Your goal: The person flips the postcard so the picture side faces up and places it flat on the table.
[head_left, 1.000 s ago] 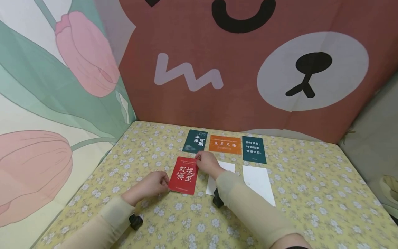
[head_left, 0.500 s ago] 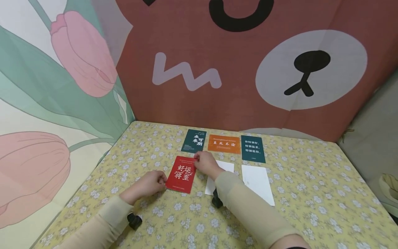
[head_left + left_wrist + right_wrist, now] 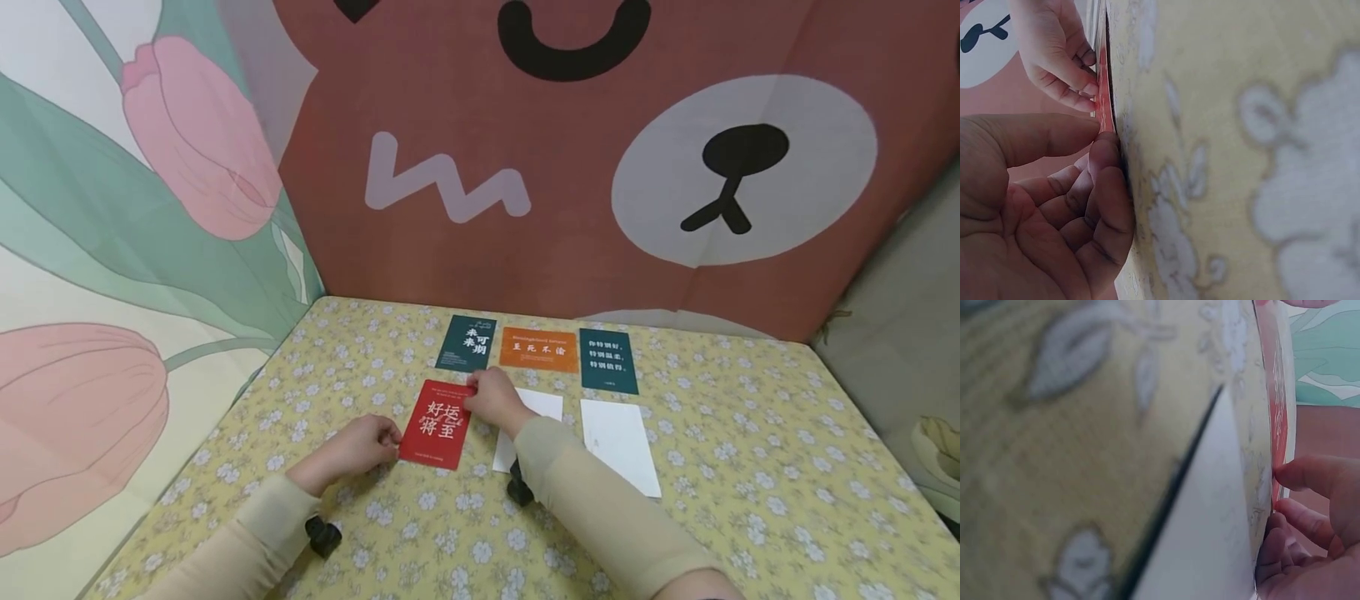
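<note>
A red card (image 3: 437, 423) with white Chinese characters lies at or just over the tablecloth, face up. My left hand (image 3: 356, 451) pinches its lower left corner between thumb and index finger, as the left wrist view shows with the card (image 3: 1105, 94) seen edge-on. At the opposite side, my right hand (image 3: 498, 400) holds the upper right edge by thumb and fingertips. Behind the red card are a dark green card (image 3: 467, 342), an orange card (image 3: 540, 350) and a second dark green card (image 3: 608, 361) in a row. My right hand and sleeve partly cover a white card (image 3: 542, 406).
Another white card (image 3: 619, 448) lies right of the covered one, partly under my right forearm. The yellow floral tablecloth (image 3: 750, 467) spreads around the cards. A brown bear-print backdrop (image 3: 450, 267) rises behind the table, and a tulip-print one (image 3: 225, 275) stands at the left.
The red card has shifted slightly left, its lower edge more than its top, with both hands keeping their hold. The other cards lie as before; the head view has moved a little.
</note>
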Available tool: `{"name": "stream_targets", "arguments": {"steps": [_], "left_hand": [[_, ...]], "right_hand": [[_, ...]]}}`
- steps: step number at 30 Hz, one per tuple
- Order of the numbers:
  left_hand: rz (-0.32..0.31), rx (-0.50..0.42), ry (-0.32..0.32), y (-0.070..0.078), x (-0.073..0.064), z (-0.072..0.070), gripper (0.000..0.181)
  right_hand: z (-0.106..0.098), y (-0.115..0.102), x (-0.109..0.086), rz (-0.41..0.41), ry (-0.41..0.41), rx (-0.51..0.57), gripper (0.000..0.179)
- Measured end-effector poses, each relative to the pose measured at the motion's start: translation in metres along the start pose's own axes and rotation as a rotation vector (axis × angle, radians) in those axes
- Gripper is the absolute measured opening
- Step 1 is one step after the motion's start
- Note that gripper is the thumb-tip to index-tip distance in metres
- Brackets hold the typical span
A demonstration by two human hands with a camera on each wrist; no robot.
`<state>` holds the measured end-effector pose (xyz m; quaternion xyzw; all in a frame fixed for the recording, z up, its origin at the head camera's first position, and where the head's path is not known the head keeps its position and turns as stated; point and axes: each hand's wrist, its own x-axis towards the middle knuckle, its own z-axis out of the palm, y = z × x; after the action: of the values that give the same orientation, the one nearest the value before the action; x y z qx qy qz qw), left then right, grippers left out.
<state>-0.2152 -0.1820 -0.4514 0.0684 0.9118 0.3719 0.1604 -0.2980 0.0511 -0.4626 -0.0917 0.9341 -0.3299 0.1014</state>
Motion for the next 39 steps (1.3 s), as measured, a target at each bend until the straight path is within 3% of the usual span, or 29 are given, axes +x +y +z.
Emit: {"name": "stream_targets", "arguments": {"steps": [5,10,16,22,29,39], "left_hand": [[0.003,-0.003,-0.013,0.001,0.001,0.005,0.005],[0.004,-0.023,-0.026,0.003,-0.001,0.007,0.005],[0.041,-0.171,0.009,0.023,-0.002,0.007,0.018],[0.020,-0.350,-0.059,0.044,-0.002,0.012,0.032],[-0.023,-0.511,-0.071,0.057,0.003,0.014,0.036],[-0.026,-0.608,-0.143,0.079,0.005,0.032,0.045]], "right_hand": [[0.001,0.004,-0.005,0.010,0.000,-0.039,0.034],[-0.011,0.006,-0.015,-0.014,-0.045,0.009,0.036],[-0.043,0.017,-0.028,-0.026,-0.093,0.098,0.038],[-0.069,0.041,-0.035,0.049,-0.101,0.156,0.042],[-0.095,0.062,-0.046,0.087,-0.086,0.212,0.045],[-0.105,0.084,-0.053,0.269,-0.023,0.410,0.040]]}}
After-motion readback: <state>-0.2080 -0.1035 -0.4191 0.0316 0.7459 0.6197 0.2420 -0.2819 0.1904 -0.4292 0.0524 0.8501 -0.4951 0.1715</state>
